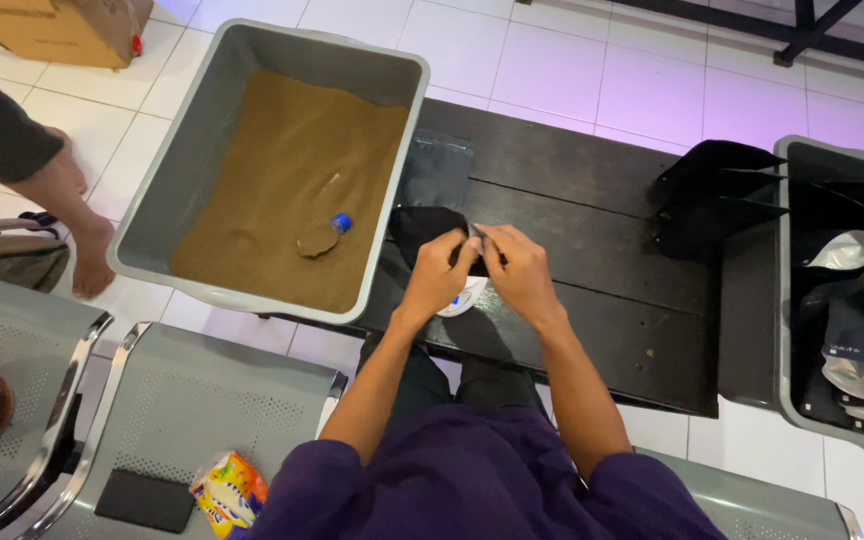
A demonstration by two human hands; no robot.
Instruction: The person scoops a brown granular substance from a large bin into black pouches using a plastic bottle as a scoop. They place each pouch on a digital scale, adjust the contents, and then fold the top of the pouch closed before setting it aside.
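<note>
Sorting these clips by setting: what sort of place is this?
Probably a small packing spot in a tiled waiting area: a bin of brown powder, black pouches on a dark table, metal bench seats.

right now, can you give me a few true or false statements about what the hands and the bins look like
1. Both hands, left hand and right hand, pinch the top of a black pouch. True.
2. The grey bin on the left holds water. False: it holds brown powder.
3. A blue-capped bottle lies half buried in the powder. True.
4. The grey bin on the right is empty. False: it holds black pouches.
5. The hands work over a dark wooden table. True.
</note>
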